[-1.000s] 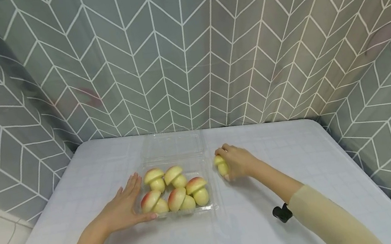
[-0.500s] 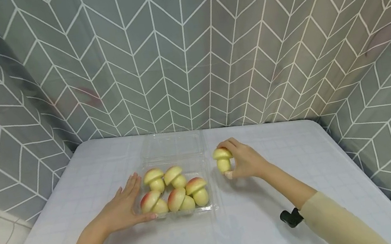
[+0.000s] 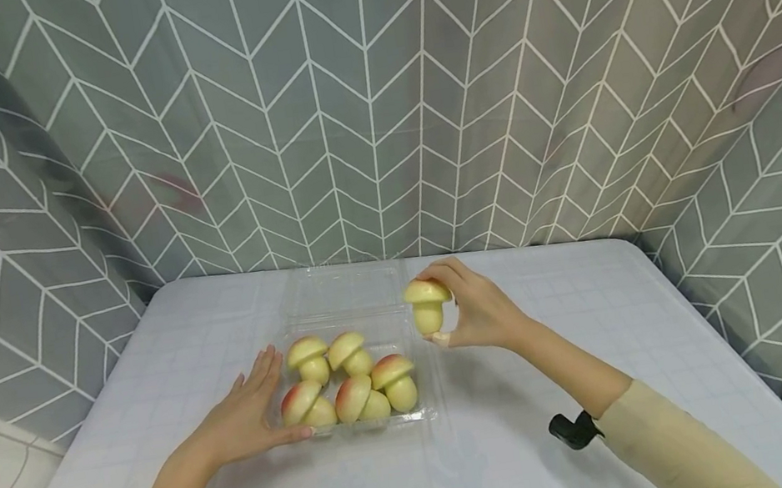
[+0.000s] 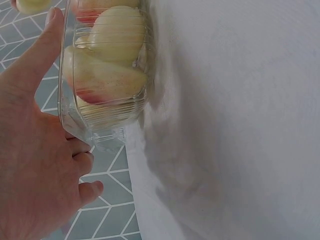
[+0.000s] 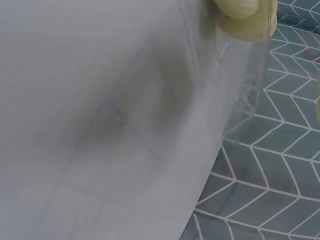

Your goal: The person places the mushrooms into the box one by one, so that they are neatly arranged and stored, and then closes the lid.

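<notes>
My right hand [image 3: 476, 307] pinches a yellow mushroom-shaped piece [image 3: 426, 306] between fingertips above and thumb below. It hangs upright over the right edge of a clear plastic clamshell box [image 3: 393, 336]. Inside the box lie several like pieces, among them one with a red-tinted cap [image 3: 392, 370], mostly tilted. My left hand [image 3: 249, 413] rests at the box's left side, its thumb along the front edge and its fingers extended by the left wall. The left wrist view has the left hand [image 4: 40, 135] beside the box wall [image 4: 110, 117]. The right hand is out of the right wrist view.
The box's clear lid [image 3: 345, 289] lies folded back towards the far table edge. A white cloth covers the table [image 3: 557, 287]. Grey patterned curtains [image 3: 371, 112] hang behind and at both sides. Black camera mounts [image 3: 574, 429] sit at the wrists.
My right hand has lifted the mushroom-shaped piece off the table and carried it up and left to the box's right edge, turning it upright. The left hand and box have stayed put.
</notes>
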`<state>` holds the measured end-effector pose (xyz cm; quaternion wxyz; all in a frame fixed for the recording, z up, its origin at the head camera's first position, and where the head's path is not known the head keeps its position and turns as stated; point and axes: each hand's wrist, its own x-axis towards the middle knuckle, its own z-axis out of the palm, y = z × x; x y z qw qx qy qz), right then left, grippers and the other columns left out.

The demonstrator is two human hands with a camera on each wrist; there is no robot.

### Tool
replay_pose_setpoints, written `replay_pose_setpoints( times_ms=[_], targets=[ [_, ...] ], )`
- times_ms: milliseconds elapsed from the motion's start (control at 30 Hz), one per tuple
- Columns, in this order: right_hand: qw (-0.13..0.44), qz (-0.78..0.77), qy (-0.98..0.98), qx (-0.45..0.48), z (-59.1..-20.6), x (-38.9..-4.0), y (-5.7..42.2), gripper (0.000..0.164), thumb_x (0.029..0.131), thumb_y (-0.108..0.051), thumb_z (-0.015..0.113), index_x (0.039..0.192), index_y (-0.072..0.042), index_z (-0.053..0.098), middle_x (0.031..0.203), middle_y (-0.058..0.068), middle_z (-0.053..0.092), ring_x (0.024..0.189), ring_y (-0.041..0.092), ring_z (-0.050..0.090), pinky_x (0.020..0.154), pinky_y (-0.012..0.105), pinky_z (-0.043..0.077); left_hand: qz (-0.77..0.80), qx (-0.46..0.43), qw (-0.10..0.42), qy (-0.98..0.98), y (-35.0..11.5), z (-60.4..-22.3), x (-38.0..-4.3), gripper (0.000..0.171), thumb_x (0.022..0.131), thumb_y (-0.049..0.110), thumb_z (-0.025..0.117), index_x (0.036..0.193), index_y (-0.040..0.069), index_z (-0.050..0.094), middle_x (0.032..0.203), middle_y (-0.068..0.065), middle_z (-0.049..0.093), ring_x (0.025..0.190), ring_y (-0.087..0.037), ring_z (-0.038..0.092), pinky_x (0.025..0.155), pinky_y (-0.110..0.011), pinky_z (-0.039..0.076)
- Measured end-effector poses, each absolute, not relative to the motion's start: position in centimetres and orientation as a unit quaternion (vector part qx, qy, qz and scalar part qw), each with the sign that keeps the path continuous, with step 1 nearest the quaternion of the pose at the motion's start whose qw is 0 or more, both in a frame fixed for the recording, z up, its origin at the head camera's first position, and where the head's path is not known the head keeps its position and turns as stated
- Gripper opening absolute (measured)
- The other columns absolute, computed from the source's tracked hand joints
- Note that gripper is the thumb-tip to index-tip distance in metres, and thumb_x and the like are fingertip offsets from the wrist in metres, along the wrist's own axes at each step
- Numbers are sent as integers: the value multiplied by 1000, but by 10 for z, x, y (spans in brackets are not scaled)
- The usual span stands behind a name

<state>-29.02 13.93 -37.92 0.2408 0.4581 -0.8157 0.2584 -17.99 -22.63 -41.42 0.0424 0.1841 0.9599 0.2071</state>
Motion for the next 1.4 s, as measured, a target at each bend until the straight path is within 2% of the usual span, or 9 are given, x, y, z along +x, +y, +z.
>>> replay_pose_setpoints(
  times_ms=[200, 500, 633, 833, 1100, 1400],
  targets=[
    [242, 265, -809, 466, -371, -288, 133, 76, 60, -28, 87, 124, -9, 50, 120, 7, 50, 99, 17, 55, 75, 31, 51, 207, 185, 41, 960, -227, -415, -180, 122, 72, 66, 70, 147, -14, 16, 154, -32, 10, 142, -45, 11, 110, -65, 15],
    [231, 268, -803, 479, -371, -289, 121, 74, 61, -26, 86, 123, -8, 51, 120, 6, 51, 103, 17, 56, 86, 29, 51, 205, 186, 38, 960, -228, -417, -180, 123, 72, 68, 69, 147, -13, 16, 155, -31, 10, 143, -44, 11, 110, -65, 15],
    [226, 261, -805, 483, -374, -289, 115, 73, 60, -26, 86, 123, -9, 53, 119, 5, 52, 104, 17, 55, 86, 30, 51, 206, 186, 38, 960, -228, -418, -180, 123, 72, 68, 69, 148, -13, 15, 155, -31, 10, 143, -44, 11, 110, -65, 15],
    [190, 239, -823, 479, -383, -294, 109, 71, 60, -25, 84, 123, -14, 53, 120, 2, 51, 104, 15, 56, 85, 31, 52, 210, 183, 37, 960, -229, -420, -180, 124, 72, 70, 68, 147, -13, 16, 155, -30, 10, 143, -44, 10, 110, -64, 14],
    [153, 222, -833, 483, -393, -298, 104, 75, 59, -27, 83, 127, -15, 52, 123, 4, 51, 105, 20, 57, 83, 37, 53, 209, 182, 44, 960, -227, -420, -181, 122, 73, 66, 69, 146, -15, 16, 154, -32, 10, 142, -45, 10, 109, -66, 15],
    [130, 180, -844, 488, -399, -304, 98, 72, 65, -34, 84, 127, -18, 52, 126, 0, 49, 107, 17, 55, 81, 33, 54, 210, 181, 44, 960, -227, -416, -180, 122, 73, 68, 69, 147, -15, 16, 155, -31, 10, 143, -45, 10, 110, -65, 15]
  ],
)
